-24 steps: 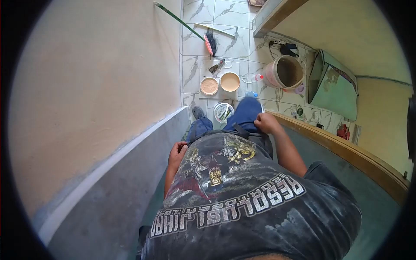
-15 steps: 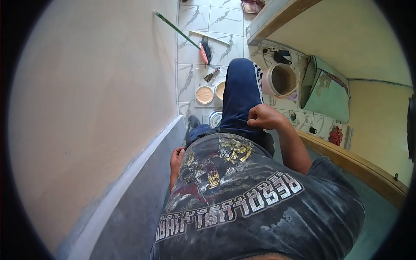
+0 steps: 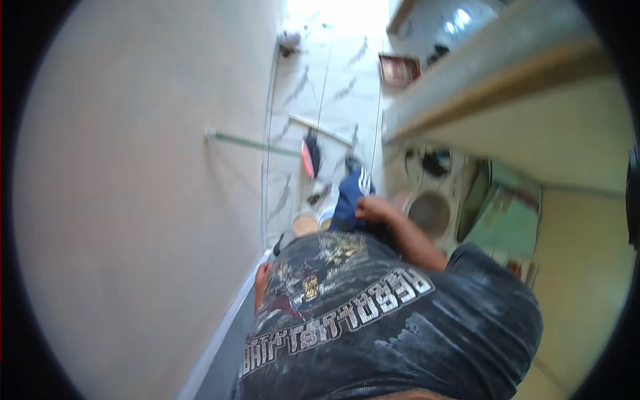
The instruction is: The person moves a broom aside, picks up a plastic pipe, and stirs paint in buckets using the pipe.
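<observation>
My right hand (image 3: 375, 209) is closed, knuckles up, against the front of my blue trousers (image 3: 347, 200), and looks to grip their cloth. Motion blurs its fingers. Low beside my left hip, my left hand (image 3: 262, 275) hangs near the wall, partly hidden by my dark printed T-shirt (image 3: 347, 293); its fingers are too smeared to read. A tub of beige paste (image 3: 305, 224) and a second tub (image 3: 326, 219) stand on the floor just beyond my body, close to my leg.
A plain wall (image 3: 133, 173) runs along my left. Ahead, a broom (image 3: 311, 157) leans its green handle on it, near a white strip (image 3: 320, 129) on marble-patterned tiles. To the right are a large bucket (image 3: 430, 215), a green panel-like object (image 3: 503, 217) and a wood-edged partition (image 3: 500, 83).
My view has tilted forward, showing more floor ahead. The tubs and bucket now sit lower in view, partly behind my body. My right hand stays closed at the trousers.
</observation>
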Motion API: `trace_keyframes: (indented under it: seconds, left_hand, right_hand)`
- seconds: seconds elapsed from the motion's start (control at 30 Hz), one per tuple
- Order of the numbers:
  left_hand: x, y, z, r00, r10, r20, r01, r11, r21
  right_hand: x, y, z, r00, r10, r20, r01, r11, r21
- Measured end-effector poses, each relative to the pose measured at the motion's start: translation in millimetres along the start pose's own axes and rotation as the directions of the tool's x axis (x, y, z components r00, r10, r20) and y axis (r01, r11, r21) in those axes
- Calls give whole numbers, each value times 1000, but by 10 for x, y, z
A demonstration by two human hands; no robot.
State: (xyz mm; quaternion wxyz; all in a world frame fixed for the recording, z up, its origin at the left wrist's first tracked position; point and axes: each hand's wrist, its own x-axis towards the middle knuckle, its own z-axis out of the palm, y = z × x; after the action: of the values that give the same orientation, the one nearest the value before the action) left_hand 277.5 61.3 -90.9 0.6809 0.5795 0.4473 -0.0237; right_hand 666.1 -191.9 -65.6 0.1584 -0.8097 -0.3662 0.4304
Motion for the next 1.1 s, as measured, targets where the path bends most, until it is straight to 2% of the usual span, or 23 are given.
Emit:
trace_keyframes:
  seconds: [0.07, 0.13, 0.17, 0.23, 0.3, 0.37, 0.47, 0.5, 0.53, 0.57, 0.6, 0.63, 0.7, 0.73, 0.77, 0.8, 0.83, 0.9, 0.97, 1.03, 1.1]
  left_hand:
    - [313, 359, 592, 1000, 8, -25, -8, 1000, 5]
    - [316, 1619, 1233, 995, -44, -90, 59, 984, 171]
    - [420, 1975, 1432, 997, -63, -51, 71, 985, 157]
    - [713, 2434, 1608, 987, 26, -160, 3, 984, 176]
    - [998, 2963, 1674, 889, -111, -443, 129, 992, 10]
    - [1450, 2971, 1389, 806, -82, -586, 67, 997, -47]
    - [1974, 3101, 1098, 699, -226, -678, 94, 969, -227]
    - [2110, 3154, 1042, 665, -296, -686, 118, 948, -295]
    - [2277, 3140, 939, 661, -300, -688, 119, 947, -298]
    - [2477, 3072, 814, 649, -394, -651, 152, 905, -397]
    - [2653, 3047, 754, 636, -480, -604, 181, 854, -488]
    - [2786, 3093, 746, 638, -475, -606, 174, 856, -487]
    - [3052, 3159, 712, 558, -614, -558, 223, 759, -611]
    - [3177, 3169, 698, 561, -609, -560, 215, 761, -613]
    - [3289, 3142, 658, 536, -668, -516, 252, 710, -657]
    - [3393, 3116, 603, 507, -722, -470, 289, 656, -697]
    - [3503, 3100, 576, 509, -718, -474, 282, 660, -697]
    - [3672, 3023, 555, 388, -798, -460, 297, 581, -758]
    - [3772, 2895, 533, 376, -780, -501, 217, 599, -770]
    - [3892, 2623, 383, 319, -819, -477, 222, 554, -802]
    - [3947, 2648, 463, 190, -784, -590, 79, 612, -787]
  right_hand:
    - [282, 329, -658, 950, -16, 313, 48, 994, -95]
    - [373, 657, -1163, 932, -14, 361, 28, 999, -34]
    - [294, 809, -1369, 914, 5, 406, -13, 1000, 16]
    - [233, 1164, -1520, 921, 18, 389, -59, 994, 94]
    - [204, 1396, -1694, 928, 52, 370, -62, 998, 17]
    - [131, 1540, -1852, 932, 106, 347, -128, 991, 42]
    - [187, 1920, -1883, 965, 190, 180, -225, 954, 198]
    - [252, 2085, -1879, 965, 188, 185, -223, 955, 194]
    - [334, 2271, -1867, 984, 134, 115, -148, 982, 119]
    - [389, 2389, -1899, 996, 73, 47, -75, 996, 38]
    - [431, 2464, -1984, 997, 68, 44, -70, 997, 37]
    - [486, 2519, -2075, 999, 45, 4, -45, 997, 59]
    - [595, 2603, -2252, 999, 20, -43, -17, 997, 80]
    - [676, 2635, -2357, 998, -5, -59, 13, 991, 136]
    - [767, 2718, -2428, 997, -30, -74, 44, 980, 192]
    - [873, 2806, -2504, 992, -93, -84, 105, 982, 155]
    - [945, 2727, -2639, 991, -99, -87, 112, 981, 156]
    - [982, 2513, -3002, 967, 245, 76, -256, 910, 326]
    - [1235, 2518, -3253, 967, 240, 89, -256, 894, 367]
    - [1640, 2622, -3361, 961, 268, 69, -276, 906, 320]
    - [2060, 2637, -3442, 954, 296, 53, -299, 911, 283]
